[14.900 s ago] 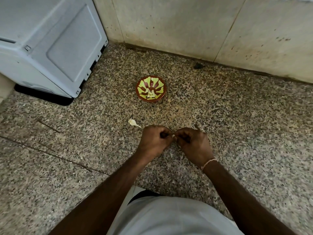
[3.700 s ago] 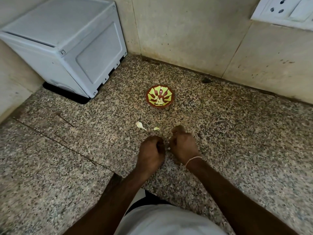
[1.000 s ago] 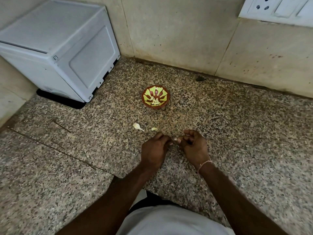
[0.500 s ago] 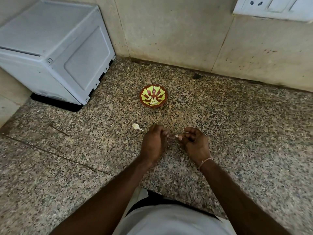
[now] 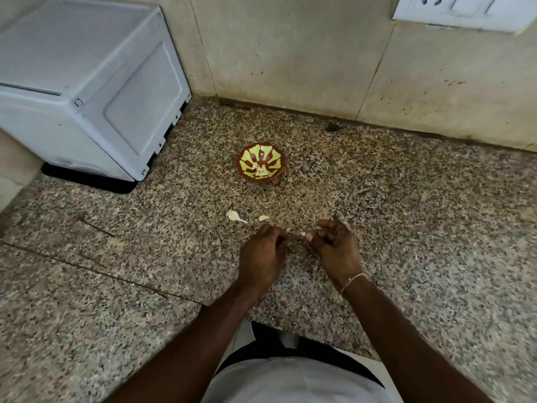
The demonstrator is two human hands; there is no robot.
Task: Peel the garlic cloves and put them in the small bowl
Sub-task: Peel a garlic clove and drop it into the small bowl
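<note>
A small brown bowl [image 5: 243, 172] with a yellow-green pattern stands on the speckled counter and holds several peeled garlic cloves [image 5: 259, 172]. Nearer to me, my right hand [image 5: 334, 247] pinches a small pale garlic clove [image 5: 303, 234] between thumb and fingertips. My left hand [image 5: 263, 254] is just left of it, a small gap away, seen from the back with its fingers curled under. What they enclose is hidden. A whole garlic clove with a tail of skin [image 5: 233, 215] and a small pale piece [image 5: 263, 218] lie on the counter beyond my left hand.
A white appliance [image 5: 87, 82] stands at the back left. The tiled wall [image 5: 290, 53] runs behind the bowl, with a switch plate [image 5: 462, 10] at the upper right. A dark speck [image 5: 332, 127] lies by the wall. The counter edge [image 5: 290, 330] is close to my body.
My hands have drawn slightly apart; half a second ago their fingertips met over the clove. The clove now stays with my right hand. The bowl and the loose pieces have not moved.
</note>
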